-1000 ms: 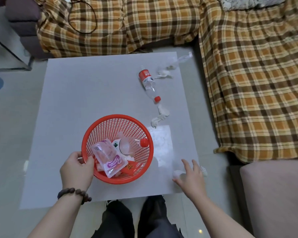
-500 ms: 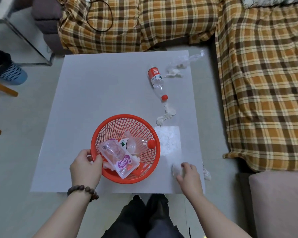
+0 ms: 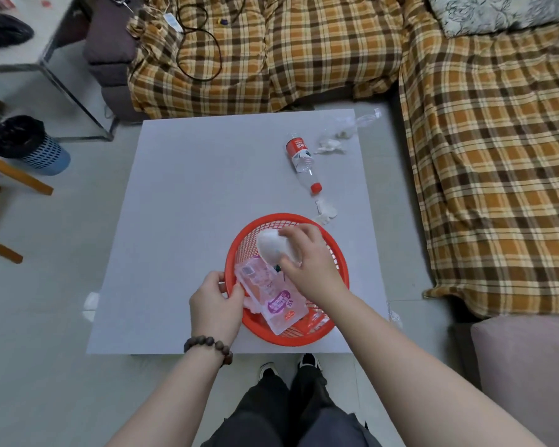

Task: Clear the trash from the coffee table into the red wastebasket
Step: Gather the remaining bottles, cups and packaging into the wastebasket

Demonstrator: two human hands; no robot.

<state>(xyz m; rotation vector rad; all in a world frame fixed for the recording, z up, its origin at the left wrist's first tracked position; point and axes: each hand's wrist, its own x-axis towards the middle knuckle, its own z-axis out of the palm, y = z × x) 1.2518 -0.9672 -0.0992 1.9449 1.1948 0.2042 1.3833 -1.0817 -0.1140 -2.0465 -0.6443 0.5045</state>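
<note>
The red wastebasket (image 3: 336,330) stands on the grey coffee table (image 3: 191,204) near its front edge. My left hand (image 3: 215,306) grips its left rim. My right hand (image 3: 307,261) hovers over the basket, holding a white cup-like piece of trash (image 3: 270,248). A clear plastic wrapper with a purple label (image 3: 271,296) lies inside the basket. On the table's right side lie a clear bottle with a red label and cap (image 3: 300,161), a crumpled tissue (image 3: 325,211) by the basket's far rim, another tissue (image 3: 329,145) and a clear plastic wrapper (image 3: 357,122) at the far corner.
A plaid-covered sofa (image 3: 304,50) borders the table's far side, and another plaid cover (image 3: 491,156) its right. A blue bin with a black liner (image 3: 26,145) and wooden chair legs (image 3: 13,175) stand at the left. A pink cushion (image 3: 526,366) sits front right. My legs (image 3: 291,408) are below.
My right hand lifted the white piece from the table's front right edge and carried it left over the basket. My left hand stayed on the basket rim.
</note>
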